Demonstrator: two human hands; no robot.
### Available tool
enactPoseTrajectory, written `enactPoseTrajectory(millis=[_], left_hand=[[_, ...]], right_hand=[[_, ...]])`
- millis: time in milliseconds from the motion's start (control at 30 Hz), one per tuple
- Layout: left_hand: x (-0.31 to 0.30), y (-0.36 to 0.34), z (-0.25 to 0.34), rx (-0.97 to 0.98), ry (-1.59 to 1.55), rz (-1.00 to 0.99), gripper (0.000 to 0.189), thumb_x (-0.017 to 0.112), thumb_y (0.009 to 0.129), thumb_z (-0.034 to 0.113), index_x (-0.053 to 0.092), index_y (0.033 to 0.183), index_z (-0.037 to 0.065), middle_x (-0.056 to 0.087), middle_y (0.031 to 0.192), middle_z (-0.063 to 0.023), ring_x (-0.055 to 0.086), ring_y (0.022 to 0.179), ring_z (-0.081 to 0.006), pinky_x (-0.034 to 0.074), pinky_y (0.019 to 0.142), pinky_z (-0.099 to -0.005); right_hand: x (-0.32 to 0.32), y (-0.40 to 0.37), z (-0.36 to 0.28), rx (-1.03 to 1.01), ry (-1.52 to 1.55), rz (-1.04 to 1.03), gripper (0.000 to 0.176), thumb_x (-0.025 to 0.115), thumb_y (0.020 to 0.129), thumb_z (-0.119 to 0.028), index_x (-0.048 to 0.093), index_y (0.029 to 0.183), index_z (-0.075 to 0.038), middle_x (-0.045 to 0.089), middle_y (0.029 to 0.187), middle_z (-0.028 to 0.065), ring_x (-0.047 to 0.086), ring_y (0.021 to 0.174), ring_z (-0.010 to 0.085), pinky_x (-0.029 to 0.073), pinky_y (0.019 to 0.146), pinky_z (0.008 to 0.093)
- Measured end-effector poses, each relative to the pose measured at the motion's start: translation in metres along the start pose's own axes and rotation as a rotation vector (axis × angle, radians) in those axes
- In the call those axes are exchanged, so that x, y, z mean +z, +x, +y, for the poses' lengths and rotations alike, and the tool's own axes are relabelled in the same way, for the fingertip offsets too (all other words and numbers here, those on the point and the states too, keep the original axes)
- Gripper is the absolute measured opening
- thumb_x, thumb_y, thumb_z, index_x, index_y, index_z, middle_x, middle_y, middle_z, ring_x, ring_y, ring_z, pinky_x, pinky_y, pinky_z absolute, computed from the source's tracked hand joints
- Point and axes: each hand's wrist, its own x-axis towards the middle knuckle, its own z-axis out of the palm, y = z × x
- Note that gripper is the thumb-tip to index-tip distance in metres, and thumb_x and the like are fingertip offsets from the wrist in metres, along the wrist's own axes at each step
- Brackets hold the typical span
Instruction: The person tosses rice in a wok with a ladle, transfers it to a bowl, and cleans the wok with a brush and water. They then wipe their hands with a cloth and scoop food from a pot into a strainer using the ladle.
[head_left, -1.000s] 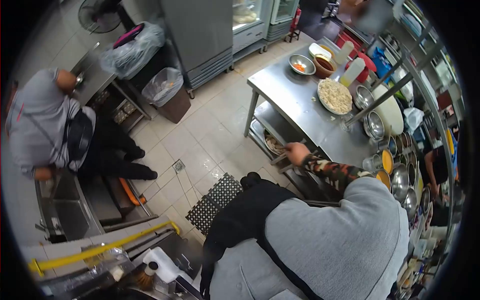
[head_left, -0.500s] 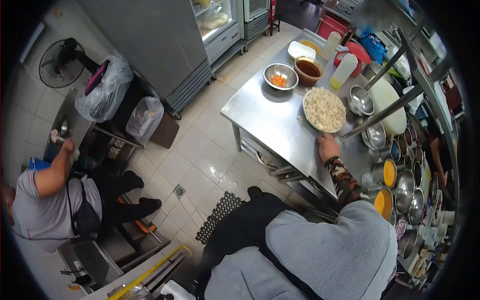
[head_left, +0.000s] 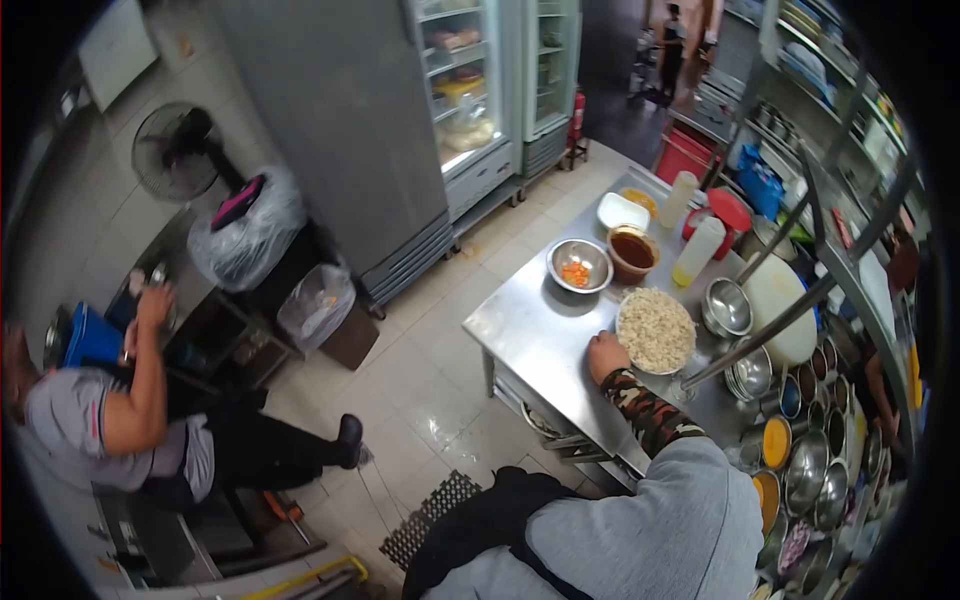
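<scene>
My right hand (head_left: 606, 357), in a camouflage sleeve (head_left: 650, 408), is on the steel table, close against the left side of a round bowl heaped with pale, grainy, rice-like food (head_left: 656, 330). Its fingers look curled in, and whatever may be inside them is hidden. Behind the hand stands a steel bowl (head_left: 580, 266) with orange chopped pieces at its bottom. Beside that is a brown container of dark red sauce (head_left: 632, 252). My left hand is out of view.
A white tray (head_left: 622, 212), squeeze bottles (head_left: 698, 252) and an empty steel bowl (head_left: 727, 307) stand on the steel table (head_left: 520, 330). A metal post (head_left: 760, 335) slants over its right side. At left, another person (head_left: 110, 420) works at a counter. A black mat (head_left: 432, 520) lies on the floor.
My right hand has moved left along the table, from the near edge of the heaped bowl to its left side. The view has tilted up, and the person at left has shifted posture.
</scene>
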Motion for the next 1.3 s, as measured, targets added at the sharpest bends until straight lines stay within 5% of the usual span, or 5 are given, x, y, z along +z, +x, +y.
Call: enactPoseTrajectory(millis=[167, 333, 833, 1100, 1300], left_hand=[[-0.174, -0.018, 0.034, 0.109, -0.311, 0.212, 0.021, 0.053, 0.087, 0.033, 0.063, 0.089, 0.015, 0.065, 0.077, 0.0, 0.063, 0.068, -0.0155, 0.052, 0.06, -0.0308], [-0.315, -0.109, 0.015, 0.248, -0.649, 0.408, 0.021, 0.053, 0.087, 0.034, 0.063, 0.09, 0.015, 0.066, 0.077, 0.0, 0.064, 0.068, -0.0155, 0.053, 0.061, -0.031], [-0.33, -0.242, -0.003, 0.15, -0.799, 0.642, 0.021, 0.052, 0.09, 0.031, 0.058, 0.094, 0.011, 0.062, 0.073, -0.0017, 0.061, 0.06, -0.0147, 0.049, 0.05, -0.0277], [-0.311, -0.236, -0.048, 0.037, -0.948, 0.698, 0.036, 0.058, 0.08, 0.041, 0.057, 0.092, 0.007, 0.058, 0.069, -0.0099, 0.059, 0.06, -0.0237, 0.049, 0.05, -0.0353], [-0.279, -0.152, -0.004, 0.205, -0.94, 0.704, 0.029, 0.049, 0.081, 0.033, 0.058, 0.09, 0.006, 0.059, 0.073, -0.0077, 0.058, 0.063, -0.0246, 0.049, 0.058, -0.0372]], right_hand=[[0.008, -0.02, -0.056, -0.493, 0.143, 0.072, 0.015, 0.072, 0.064, -0.019, 0.069, 0.074, -0.007, 0.066, 0.074, 0.0139, 0.064, 0.065, 0.0291, 0.053, 0.062, 0.0361], [-0.035, -0.118, -0.284, -0.408, 1.129, -1.356, 0.034, 0.061, 0.079, 0.006, 0.06, 0.112, 0.005, 0.063, 0.098, 0.0118, 0.063, 0.088, 0.0192, 0.055, 0.074, 0.029], [-0.347, -0.484, -0.527, -1.666, 0.178, -3.051, 0.018, 0.066, 0.079, 0.003, 0.065, 0.097, 0.006, 0.065, 0.092, 0.0205, 0.065, 0.083, 0.0291, 0.052, 0.074, 0.0325], [-0.199, -0.525, -0.637, -1.609, 0.107, -1.803, 0.03, 0.067, 0.085, -0.025, 0.065, 0.077, 0.003, 0.063, 0.068, 0.0057, 0.057, 0.054, 0.0086, 0.048, 0.047, 0.0206], [-0.049, -0.544, -0.74, -0.779, -0.207, -2.266, 0.08, 0.038, 0.088, -0.063, 0.045, 0.121, 0.009, 0.054, 0.117, 0.0255, 0.056, 0.105, 0.0346, 0.047, 0.089, 0.0446]])
